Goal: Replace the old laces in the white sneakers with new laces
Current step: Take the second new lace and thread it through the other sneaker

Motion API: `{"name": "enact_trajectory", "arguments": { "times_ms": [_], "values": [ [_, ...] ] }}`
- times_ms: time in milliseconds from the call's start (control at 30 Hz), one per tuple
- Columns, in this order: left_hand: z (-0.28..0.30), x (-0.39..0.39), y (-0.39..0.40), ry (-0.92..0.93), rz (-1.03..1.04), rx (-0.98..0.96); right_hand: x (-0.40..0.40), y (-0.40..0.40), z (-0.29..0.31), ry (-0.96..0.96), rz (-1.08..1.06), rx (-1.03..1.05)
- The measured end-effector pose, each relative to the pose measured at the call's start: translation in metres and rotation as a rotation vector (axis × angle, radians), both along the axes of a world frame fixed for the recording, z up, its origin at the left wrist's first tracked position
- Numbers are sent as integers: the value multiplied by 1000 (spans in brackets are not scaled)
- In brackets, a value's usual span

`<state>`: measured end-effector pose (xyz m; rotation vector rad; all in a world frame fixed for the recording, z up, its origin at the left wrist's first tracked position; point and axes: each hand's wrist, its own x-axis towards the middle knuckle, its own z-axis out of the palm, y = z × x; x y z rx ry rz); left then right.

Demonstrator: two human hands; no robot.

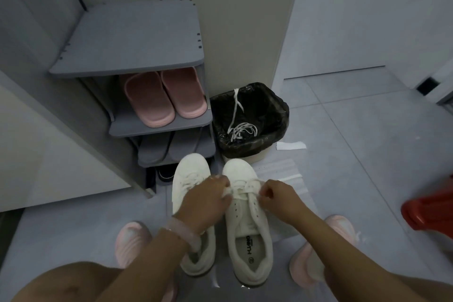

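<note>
Over right sneaker (247,225), I see left hand (208,201) and right hand (277,197) pinching new lace (241,192) ends; uneven pull risks lopsided lengths, skipped eyelet.

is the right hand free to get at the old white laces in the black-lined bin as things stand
Probably not right away: the right hand is pinching the new white lace on the right white sneaker. Nothing covers the old white laces in the open black-lined bin just beyond the sneaker's toe.

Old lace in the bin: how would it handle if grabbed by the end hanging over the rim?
Likely floppy: the old lace lies in loose coils, one strand draped limply up to the bin rim. Probably very light, since the thin black liner under it barely sags. The coils may come up tangled together.
</note>
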<state>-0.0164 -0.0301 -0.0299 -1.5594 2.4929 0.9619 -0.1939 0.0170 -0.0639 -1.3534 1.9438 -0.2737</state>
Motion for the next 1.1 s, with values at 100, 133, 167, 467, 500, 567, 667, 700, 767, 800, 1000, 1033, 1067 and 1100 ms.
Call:
{"name": "enact_trajectory", "arguments": {
  "times_ms": [100,133,167,467,500,567,667,700,767,800,1000,1033,1067,1100],
  "values": [
    [-14,-9,7,-47,-95,-62,2,-1,0,-155,-178,-10],
    [-18,-11,8,-58,-99,-70,0,-1,4,-314,-308,-16],
    [-21,-12,7,-76,-97,-73,-2,-3,9,-510,-434,-14],
    [-23,-9,-4,3,-41,-71,-27,-9,37,-1089,-858,-110],
    [-23,-8,-6,-1,-40,-63,-29,-8,37,-1066,-884,-144],
    [-23,-7,-6,-14,-44,-58,-29,-6,38,-1044,-897,-194],
    [-23,-8,-5,-34,-29,-54,-29,-5,39,-1030,-797,-172],
    [-23,-8,-6,-38,-29,-49,-30,-6,40,-1044,-755,-145],
    [-21,-9,-6,-38,-38,-31,-33,-6,42,-1143,-701,-106],
    [-20,-10,-6,-19,-42,-16,-34,-6,43,-1219,-683,-90],
    [-17,-20,-4,69,-42,6,-27,0,27,-36,-70,7],
    [-18,-19,-5,72,-37,-3,-22,1,22,78,10,-76],
    [-18,-19,-5,76,-35,-4,-15,1,18,67,74,-147],
    [-18,-19,-6,84,-34,0,-7,2,15,-3,133,-179]
  ]
}}
